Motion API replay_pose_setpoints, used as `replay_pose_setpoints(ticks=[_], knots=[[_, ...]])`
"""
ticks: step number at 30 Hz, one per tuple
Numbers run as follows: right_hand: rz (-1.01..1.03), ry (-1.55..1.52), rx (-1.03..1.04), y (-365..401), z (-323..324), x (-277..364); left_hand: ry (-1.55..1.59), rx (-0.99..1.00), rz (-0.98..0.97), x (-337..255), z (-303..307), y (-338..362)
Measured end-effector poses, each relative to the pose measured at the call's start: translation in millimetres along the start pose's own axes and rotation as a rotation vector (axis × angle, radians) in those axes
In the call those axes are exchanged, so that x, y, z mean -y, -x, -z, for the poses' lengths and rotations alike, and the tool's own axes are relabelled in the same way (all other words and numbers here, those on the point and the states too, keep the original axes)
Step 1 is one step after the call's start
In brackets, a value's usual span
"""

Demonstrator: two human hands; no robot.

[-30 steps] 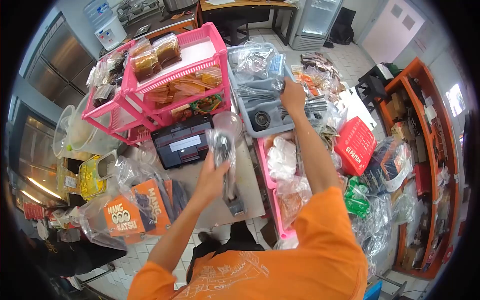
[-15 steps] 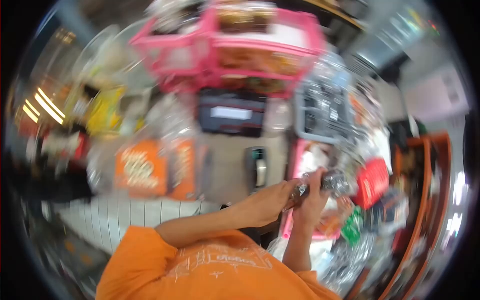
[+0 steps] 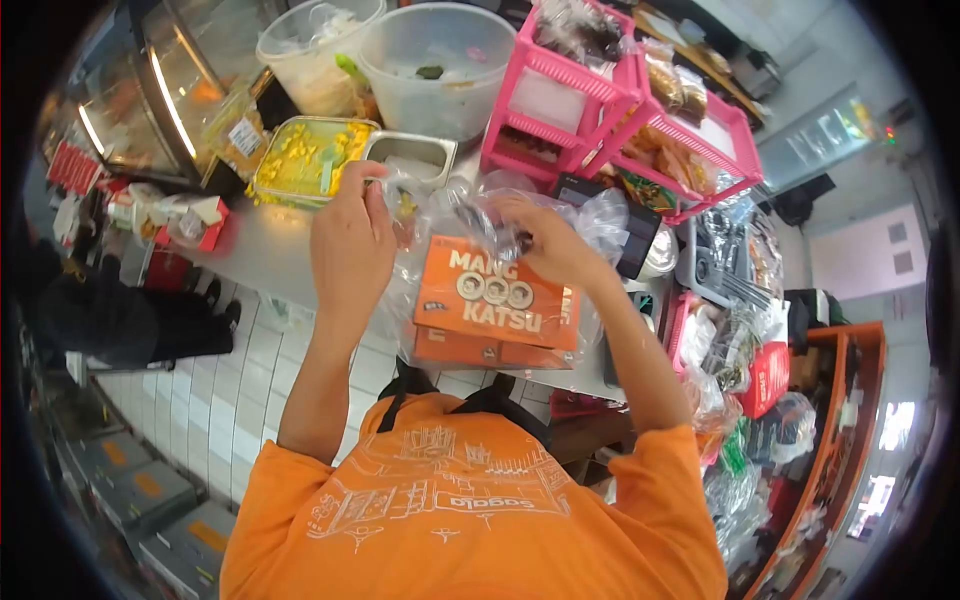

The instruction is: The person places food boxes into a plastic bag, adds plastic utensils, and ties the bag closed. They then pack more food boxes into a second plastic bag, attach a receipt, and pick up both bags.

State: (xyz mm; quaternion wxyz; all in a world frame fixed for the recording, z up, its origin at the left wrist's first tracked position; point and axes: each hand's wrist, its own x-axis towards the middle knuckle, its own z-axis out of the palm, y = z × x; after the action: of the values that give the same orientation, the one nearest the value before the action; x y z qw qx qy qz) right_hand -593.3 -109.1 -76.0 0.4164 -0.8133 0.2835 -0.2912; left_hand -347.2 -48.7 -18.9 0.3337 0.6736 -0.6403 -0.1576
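Note:
Two orange boxes marked KATSU (image 3: 497, 290), one on top of the other, sit inside a clear plastic bag (image 3: 590, 345) at the counter's front edge. My left hand (image 3: 350, 240) is at the bag's upper left side, its thumb and forefinger pinched on the plastic. Over the top box, my right hand (image 3: 553, 243) is closed around a small clear plastic packet (image 3: 485, 225) with something dark in it. Its exact contents are partly hidden by the fingers and glare.
Behind stand a metal tray of yellow food (image 3: 310, 155), an empty-looking steel pan (image 3: 412, 150) and a large clear tub (image 3: 435, 70). Pink racks (image 3: 575, 90) and a dark tablet (image 3: 625, 225) are at the right. Another person's dark-clothed legs (image 3: 165, 320) show at left.
Both hands have moved left from the pink basket to the bagged boxes, the packet coming along in my right hand. They are now apart, the left at the bag. The view has turned left.

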Motion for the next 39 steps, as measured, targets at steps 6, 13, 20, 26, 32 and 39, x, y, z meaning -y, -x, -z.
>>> replay_pose_setpoints(ticks=[6, 13, 20, 26, 32, 39], knots=[[-0.289, 0.228, 0.178, -14, 10, 1, 0.454, 0.15, 0.032, 55, -20, -17], [-0.267, 0.226, 0.227, -21, 11, -27, 1.316, 0.425, -0.231, -6, 13, 9], [-0.747, 0.651, 0.764, -70, 21, -15, 0.621, 0.288, -0.62, -49, 11, 13], [-0.179, 1.111, 0.329, 27, 55, 36, 0.117, -0.088, -0.466, 10, 38, 14], [-0.204, 1.017, 0.366, 73, 99, 201, 1.05, 0.239, -0.073, -8, 50, 40], [-0.416, 0.335, -0.408, 148, 28, 97, 0.775, 0.206, -0.128, 80, -5, 28]])
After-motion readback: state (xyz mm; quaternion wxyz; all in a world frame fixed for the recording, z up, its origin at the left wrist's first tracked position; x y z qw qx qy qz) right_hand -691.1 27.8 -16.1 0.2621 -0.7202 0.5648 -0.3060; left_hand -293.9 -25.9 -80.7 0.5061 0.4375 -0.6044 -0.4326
